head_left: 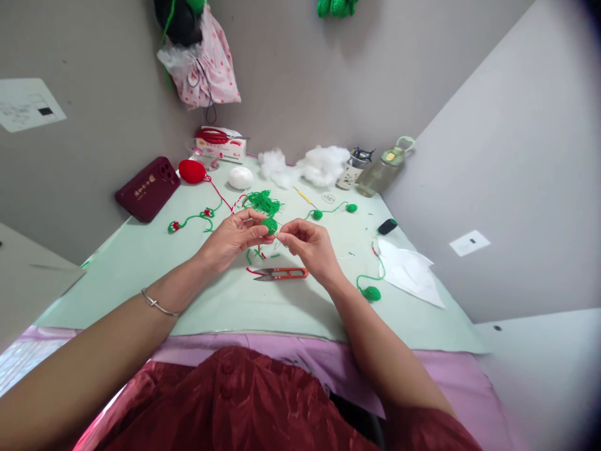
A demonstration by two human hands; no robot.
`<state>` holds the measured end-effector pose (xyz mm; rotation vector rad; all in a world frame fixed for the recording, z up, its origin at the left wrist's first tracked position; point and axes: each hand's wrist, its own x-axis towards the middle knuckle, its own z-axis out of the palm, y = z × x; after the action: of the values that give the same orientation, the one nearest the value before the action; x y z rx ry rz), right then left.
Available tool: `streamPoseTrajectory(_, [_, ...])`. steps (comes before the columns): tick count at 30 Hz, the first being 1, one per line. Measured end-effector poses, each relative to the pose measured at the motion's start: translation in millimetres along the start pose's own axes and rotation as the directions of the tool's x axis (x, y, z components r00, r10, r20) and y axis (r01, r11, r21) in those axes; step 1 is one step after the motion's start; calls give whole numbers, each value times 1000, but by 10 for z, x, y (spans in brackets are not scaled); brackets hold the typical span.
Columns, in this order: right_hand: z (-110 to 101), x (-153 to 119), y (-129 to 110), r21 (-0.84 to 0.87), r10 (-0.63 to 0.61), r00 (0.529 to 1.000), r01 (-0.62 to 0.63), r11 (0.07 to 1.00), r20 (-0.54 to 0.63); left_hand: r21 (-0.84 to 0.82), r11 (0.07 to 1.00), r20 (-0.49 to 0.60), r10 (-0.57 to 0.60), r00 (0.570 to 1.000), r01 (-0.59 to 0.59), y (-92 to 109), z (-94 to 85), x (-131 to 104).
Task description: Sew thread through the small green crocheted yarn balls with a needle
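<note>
Head view: two bare hands meet over a pale green tabletop (pixel 211 307).
Left hand (pixel 228 241): thumb and fingers clamped on a small green ball (pixel 269 225), holding it above the tabletop.
Right hand (pixel 307 244): thumb and fingertips pinched together at the ball's edge; what fine item lies between them is too small to tell.
Green ball handling: looks knitted or crocheted, so probably light, soft and grippy rather than slippery; hard squeezing may dent it, and loose strands could snag. Best held round its sides, clear of the edge being worked.
Thread snips (pixel 282 274): on the tabletop below the hands, orange handle; no brand readable.
Green yarn tangle (pixel 263 203): just beyond the ball, likely limp and easily caught.
White stuffing (pixel 323 165): fluffy tufts farther back, likely almost weightless.
Phone-like item (pixel 148 190): maroon case, gold characters too blurred to read.
White box (pixel 230 149): red lettering and a recycling-like mark, wording unreadable.
Pen holder (pixel 351 173): dark printed pattern, no legible words.
Wall cards (pixel 30 104): faint marks and a black rectangle on the left one; nothing readable.
</note>
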<state>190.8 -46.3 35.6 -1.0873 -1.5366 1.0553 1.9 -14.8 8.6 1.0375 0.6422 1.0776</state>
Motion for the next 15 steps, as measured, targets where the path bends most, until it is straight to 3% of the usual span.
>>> streamPoseTrajectory(4, [11,24,38,0,42,998,-42,999,-36,53,997,-16,49,999,-48,-31,-8,11])
streamPoseTrajectory(9, [16,22,78,5,37,999,-37,999,3,85,994,-5,65,998,-64,-44,-14,15])
streamPoseTrajectory(15, [-60,-7,27,-113,-83,995,88,990,47,46,999,-15,23,1000,-22,-16,10,-6])
